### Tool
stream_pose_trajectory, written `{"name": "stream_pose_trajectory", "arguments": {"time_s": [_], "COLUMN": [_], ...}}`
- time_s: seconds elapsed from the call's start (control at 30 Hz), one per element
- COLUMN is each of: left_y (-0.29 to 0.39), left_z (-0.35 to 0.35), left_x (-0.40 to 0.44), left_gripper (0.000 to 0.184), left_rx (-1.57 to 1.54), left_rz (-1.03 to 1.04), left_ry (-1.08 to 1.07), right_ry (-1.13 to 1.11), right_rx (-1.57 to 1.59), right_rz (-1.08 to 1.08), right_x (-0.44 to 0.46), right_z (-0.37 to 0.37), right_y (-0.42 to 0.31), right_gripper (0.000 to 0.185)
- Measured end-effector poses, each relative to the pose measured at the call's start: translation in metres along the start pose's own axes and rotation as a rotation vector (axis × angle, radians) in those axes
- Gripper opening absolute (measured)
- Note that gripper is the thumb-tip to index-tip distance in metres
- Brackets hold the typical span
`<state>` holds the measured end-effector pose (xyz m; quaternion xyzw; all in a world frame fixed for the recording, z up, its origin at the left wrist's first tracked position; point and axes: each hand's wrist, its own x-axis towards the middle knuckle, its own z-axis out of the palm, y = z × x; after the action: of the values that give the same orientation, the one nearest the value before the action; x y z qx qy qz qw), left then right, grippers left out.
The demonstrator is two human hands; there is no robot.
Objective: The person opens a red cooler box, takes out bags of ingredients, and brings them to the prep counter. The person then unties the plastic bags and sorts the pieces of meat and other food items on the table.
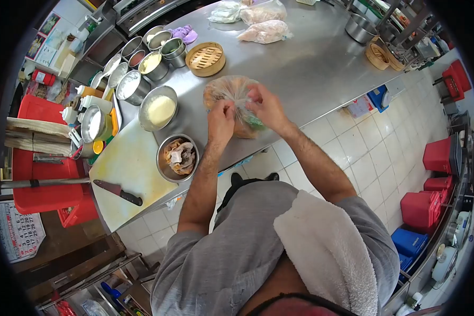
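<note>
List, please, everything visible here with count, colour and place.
Plastic bag: one, clear, centre
Pale bags: about three, whitish, far tabletop
Bamboo baskets: at least two, tan, tabletop
Metal bowls and pots: many, silver, mostly left
Cutting board: one, yellowish, left
Knife: one, dark, on the board
Table: one, silver, centre
Bins: several, red or blue, right
Calendar: one, white, lower left
Small shelf items: uncountable, mixed, edges
Towel: one, white, right shoulder
Shirt: one, grey, worn
Left grip: one, bare, on plastic bag
Right grip: one, bare, on plastic bag
</note>
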<state>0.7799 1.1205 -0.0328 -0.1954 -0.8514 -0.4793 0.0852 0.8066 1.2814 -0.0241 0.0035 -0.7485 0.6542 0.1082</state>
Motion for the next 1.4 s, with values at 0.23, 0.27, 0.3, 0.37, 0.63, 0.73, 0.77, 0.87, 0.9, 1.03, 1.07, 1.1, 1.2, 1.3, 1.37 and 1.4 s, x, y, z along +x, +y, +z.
{"name": "stream_pose_trajectory", "arguments": {"time_s": [0.23, 0.27, 0.3, 0.37, 0.63, 0.73, 0.77, 0.87, 0.9, 1.03, 1.07, 1.1, 1.2, 1.3, 1.37, 1.4], "left_y": [-0.024, -0.019, -0.013, -0.009, -0.02, -0.012, -0.004, -0.007, -0.009, -0.006, -0.005, -0.003, 0.009, 0.001, -0.006, -0.009], "left_z": [0.013, 0.015, 0.016, 0.019, 0.015, 0.011, 0.004, -0.01, -0.014, -0.024, -0.025, -0.025, -0.028, -0.019, -0.011, -0.009], "left_x": [-0.041, -0.047, -0.053, -0.06, -0.063, -0.057, -0.052, -0.034, -0.027, -0.005, 0.0, 0.004, 0.02, 0.029, 0.026, 0.026], "left_gripper": [0.01, 0.011, 0.01, 0.01, 0.009, 0.011, 0.011, 0.013, 0.014, 0.015, 0.017, 0.019, 0.018, 0.02, 0.02, 0.02], "left_rx": [-0.303, -0.333, -0.338, -0.369, -0.478, -0.583, -0.568, -0.354, -0.156, -0.13, -0.008, 0.115, 0.303, 0.253, 0.179, 0.111], "left_rz": [-0.176, -0.16, -0.153, -0.171, -0.292, -0.311, -0.294, -0.071, 0.128, 0.208, 0.302, 0.397, 0.709, 0.685, 0.581, 0.469], "left_ry": [-0.034, -0.044, -0.049, -0.057, -0.155, -0.16, -0.198, -0.176, -0.118, -0.26, -0.289, -0.318, -0.202, -0.323, -0.36, -0.396], "right_ry": [0.123, 0.144, 0.14, 0.145, 0.039, -0.069, -0.173, -0.113, -0.114, -0.165, -0.173, -0.172, -0.168, -0.088, 0.101, 0.105], "right_rx": [-0.629, -0.636, -0.637, -0.685, -0.591, -0.691, -0.739, -0.669, -0.67, -0.485, -0.449, -0.45, -0.259, -0.248, -0.206, -0.208], "right_rz": [-0.418, -0.441, -0.436, -0.449, -0.386, -0.406, -0.37, -0.325, -0.324, -0.202, -0.155, -0.156, 0.043, 0.029, -0.128, -0.13], "right_x": [-0.02, -0.019, -0.019, -0.02, -0.026, -0.032, -0.032, -0.029, -0.027, -0.024, -0.024, -0.024, -0.023, -0.02, -0.021, -0.022], "right_z": [0.0, -0.001, 0.0, 0.0, 0.001, 0.002, 0.002, 0.002, -0.001, -0.012, -0.013, -0.014, -0.015, -0.011, -0.003, -0.003], "right_y": [0.04, 0.041, 0.041, 0.041, 0.0, -0.004, -0.002, 0.009, 0.01, 0.011, 0.008, 0.004, -0.003, 0.003, -0.001, -0.007], "right_gripper": [0.016, 0.015, 0.015, 0.014, 0.018, 0.013, 0.011, 0.008, 0.008, 0.008, 0.009, 0.009, 0.01, 0.012, 0.012, 0.012]}}
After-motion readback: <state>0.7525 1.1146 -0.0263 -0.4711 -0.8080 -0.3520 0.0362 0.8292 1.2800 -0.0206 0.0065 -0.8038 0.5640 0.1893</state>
